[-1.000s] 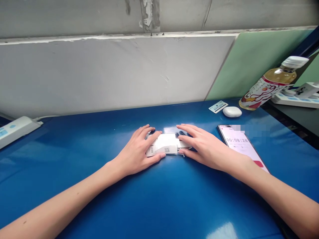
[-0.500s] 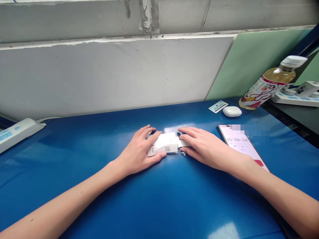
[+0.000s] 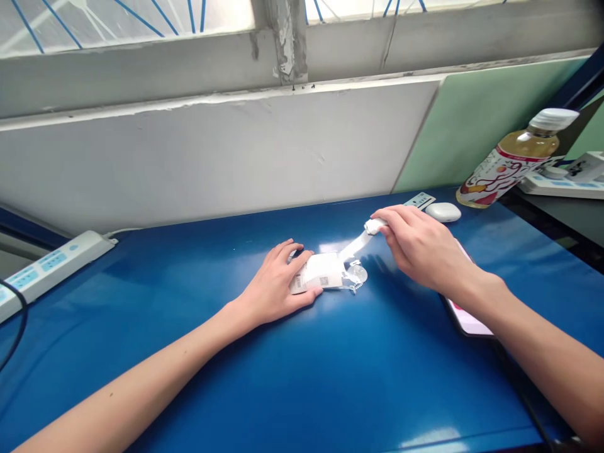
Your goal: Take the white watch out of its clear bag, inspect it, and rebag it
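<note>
My left hand (image 3: 274, 283) grips the left end of a small, flat white packet (image 3: 321, 270) on the blue table, thumb along the near edge and fingers over the far one. A printed label with a square code shows on it. From its right end a shiny white tape-like strip (image 3: 353, 247) slants up to my right hand (image 3: 425, 248), which pinches the strip's bunched white end (image 3: 375, 226) above the table. A clear round piece with a small bead chain (image 3: 357, 275) sticks out of the packet's right end.
Behind the right hand lie a card (image 3: 419, 201) and a white earbud case (image 3: 443, 212); a drink bottle (image 3: 514, 160) stands beyond. A phone (image 3: 472, 322) is partly under the right forearm. At the left is a power strip (image 3: 56, 267); the wall (image 3: 212, 163) bounds the table's back.
My right hand has lifted up and right from the packet's end, drawing the white strip out with it. The clear round piece now shows. My left hand keeps hold of the packet.
</note>
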A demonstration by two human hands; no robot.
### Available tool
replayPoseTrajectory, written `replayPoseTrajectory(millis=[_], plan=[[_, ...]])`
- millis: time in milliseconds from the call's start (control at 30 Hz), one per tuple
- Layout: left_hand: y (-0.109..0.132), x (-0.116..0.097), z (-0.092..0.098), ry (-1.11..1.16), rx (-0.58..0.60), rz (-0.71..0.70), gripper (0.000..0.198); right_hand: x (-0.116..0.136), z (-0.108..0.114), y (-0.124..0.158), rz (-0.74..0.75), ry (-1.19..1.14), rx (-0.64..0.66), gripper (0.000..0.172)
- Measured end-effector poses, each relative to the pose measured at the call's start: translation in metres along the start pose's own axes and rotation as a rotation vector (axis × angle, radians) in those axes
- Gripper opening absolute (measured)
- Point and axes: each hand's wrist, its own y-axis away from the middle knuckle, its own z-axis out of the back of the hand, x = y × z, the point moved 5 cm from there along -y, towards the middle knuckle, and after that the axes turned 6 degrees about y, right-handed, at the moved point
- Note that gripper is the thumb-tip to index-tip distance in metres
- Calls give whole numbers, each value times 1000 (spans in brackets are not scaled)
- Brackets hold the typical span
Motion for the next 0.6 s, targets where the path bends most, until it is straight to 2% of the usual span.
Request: replayPoseTrajectory(millis=[233,367,600], plan=[[-4,-1,2,19,63,33,72,-3,4,1,-59,-19,-134,27],[-7,-3,4,45,78,39,73,-2,5,3,-126,-4,-176,30],[-12,-1,2,69,51,47,75,5,7,4,-161,37,-199,30]])
